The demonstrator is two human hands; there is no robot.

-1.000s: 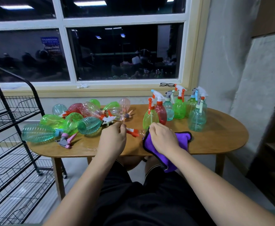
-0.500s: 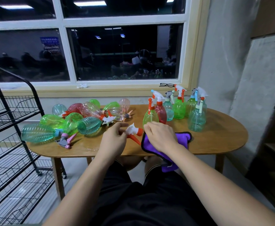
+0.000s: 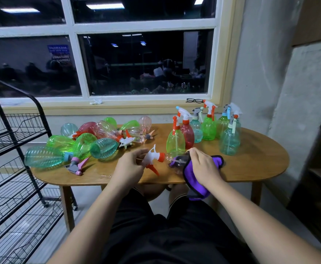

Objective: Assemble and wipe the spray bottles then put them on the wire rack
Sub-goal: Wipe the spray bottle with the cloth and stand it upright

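My L hand (image 3: 130, 165) pinches the trigger head (image 3: 153, 159), collar toward the clear bottle (image 3: 175, 159) just beside, which my R hand (image 3: 203, 164) grips thru the purple cloth (image 3: 196, 181), prob. to steady it.

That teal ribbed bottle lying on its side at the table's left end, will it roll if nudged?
Probably: the teal ribbed bottle lies on its round side by the table edge. It looks empty, so likely light. Ribs should help grip.
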